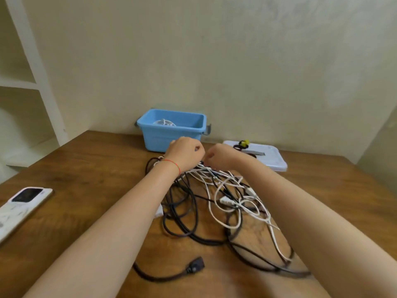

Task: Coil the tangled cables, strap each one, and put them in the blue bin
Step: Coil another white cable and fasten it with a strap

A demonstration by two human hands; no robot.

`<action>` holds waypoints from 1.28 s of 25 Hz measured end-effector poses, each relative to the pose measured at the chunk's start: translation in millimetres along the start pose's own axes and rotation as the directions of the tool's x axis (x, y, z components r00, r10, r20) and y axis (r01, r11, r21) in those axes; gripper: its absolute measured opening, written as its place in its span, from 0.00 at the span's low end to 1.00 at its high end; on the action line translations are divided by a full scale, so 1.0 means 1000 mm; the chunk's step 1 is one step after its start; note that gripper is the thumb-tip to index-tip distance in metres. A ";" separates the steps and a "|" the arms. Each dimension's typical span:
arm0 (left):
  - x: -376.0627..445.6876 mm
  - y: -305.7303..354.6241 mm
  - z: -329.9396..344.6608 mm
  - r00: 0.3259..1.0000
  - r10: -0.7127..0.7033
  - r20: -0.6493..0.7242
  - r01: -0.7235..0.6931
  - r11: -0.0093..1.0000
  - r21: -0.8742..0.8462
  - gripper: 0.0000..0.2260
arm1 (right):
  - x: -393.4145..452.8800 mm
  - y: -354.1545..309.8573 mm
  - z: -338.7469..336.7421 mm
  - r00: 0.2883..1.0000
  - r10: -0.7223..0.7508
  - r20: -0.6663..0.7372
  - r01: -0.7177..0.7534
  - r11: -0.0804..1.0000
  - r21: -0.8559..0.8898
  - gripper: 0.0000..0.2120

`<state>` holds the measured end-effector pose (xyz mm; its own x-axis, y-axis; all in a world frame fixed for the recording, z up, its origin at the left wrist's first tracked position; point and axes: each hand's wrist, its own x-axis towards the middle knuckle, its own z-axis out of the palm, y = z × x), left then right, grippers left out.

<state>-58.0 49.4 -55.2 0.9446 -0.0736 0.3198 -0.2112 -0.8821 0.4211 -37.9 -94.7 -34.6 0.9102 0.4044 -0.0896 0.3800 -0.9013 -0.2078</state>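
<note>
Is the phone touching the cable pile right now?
Apart. The head view shows bare wooden table between the phone and the cable pile.

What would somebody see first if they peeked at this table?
The big tangle of black and white cables in the middle of the wooden table, with the left hand and right hand curled over its far end, close together. Behind them, by the wall, stands the blue bin with a white coil already inside, its lid lying to the right.
</note>
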 end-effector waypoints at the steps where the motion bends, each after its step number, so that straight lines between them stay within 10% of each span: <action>1: -0.011 0.010 0.005 0.999 -0.012 0.053 0.016 0.998 -0.068 0.11 | -0.012 0.007 0.006 1.000 -0.003 -0.004 0.003 1.000 -0.024 0.13; 7: -0.056 0.060 0.035 0.972 0.025 0.233 0.027 0.975 -0.219 0.18 | -0.062 0.055 0.032 0.997 0.068 -0.047 -0.070 0.996 -0.056 0.12; 16: -0.066 0.072 0.039 0.997 -0.067 0.045 0.078 0.942 -0.326 0.14 | -0.112 0.065 -0.020 0.799 0.312 -0.514 0.214 0.652 0.728 0.10; 20: -0.067 0.095 0.025 0.997 -0.067 -0.045 0.033 0.848 -0.530 0.14 | -0.124 0.081 -0.010 0.892 0.307 -0.333 0.077 0.621 0.780 0.12; 23: -0.053 0.108 0.013 0.979 0.045 -0.197 -0.118 0.921 -0.371 0.14 | -0.129 0.086 0.004 0.961 0.199 -0.191 0.015 0.655 0.756 0.12; 27: -0.048 0.122 0.006 0.998 0.025 -0.060 -0.054 0.838 -0.543 0.13 | -0.132 0.088 0.004 0.981 0.098 -0.167 0.107 0.449 0.887 0.11; 32: -0.051 0.116 0.023 1.000 -0.012 0.006 0.013 0.779 -0.627 0.10 | -0.136 0.081 0.008 0.975 0.167 -0.145 -0.063 0.837 0.543 0.14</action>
<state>-125.2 -59.5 -42.6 0.9485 -0.0659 0.3098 -0.3098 -0.3961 0.8644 -132.4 -221.4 -46.7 0.9750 0.2213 0.0189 0.1714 -0.6957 -0.6976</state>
